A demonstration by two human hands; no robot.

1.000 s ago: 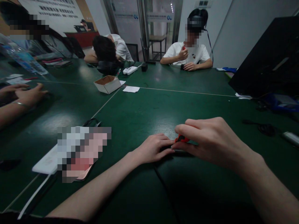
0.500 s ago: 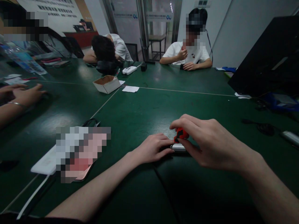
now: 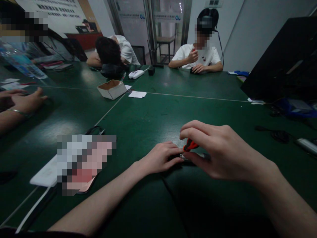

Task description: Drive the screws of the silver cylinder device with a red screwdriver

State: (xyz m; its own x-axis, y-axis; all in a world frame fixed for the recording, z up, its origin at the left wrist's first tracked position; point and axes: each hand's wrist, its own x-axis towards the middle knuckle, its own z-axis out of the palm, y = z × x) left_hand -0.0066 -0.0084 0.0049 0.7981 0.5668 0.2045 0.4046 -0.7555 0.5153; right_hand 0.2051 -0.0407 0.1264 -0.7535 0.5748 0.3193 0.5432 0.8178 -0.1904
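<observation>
On the green table (image 3: 158, 115), my left hand (image 3: 164, 158) has its fingers closed round the left end of a silvery metal object (image 3: 184, 157). My right hand (image 3: 216, 148) is above the same object, with thumb and fingers gripping a red and black tool handle (image 3: 190, 144). The handle stands just right of my left fingertips; its lower end is hidden. Part of the metal object is covered by my right thumb.
Left of my left forearm lie a pink phone (image 3: 85, 175) and a white power strip (image 3: 44, 173). Farther off are an open box (image 3: 112, 90) and a paper slip (image 3: 137, 94). Another person's hands (image 3: 26, 102) are at far left. A dark monitor (image 3: 284, 62) stands at right.
My right fingers and thumb have shifted around the red and black handle, which now looks turned. Less of the metal object shows under my right thumb. My left hand has stayed in place.
</observation>
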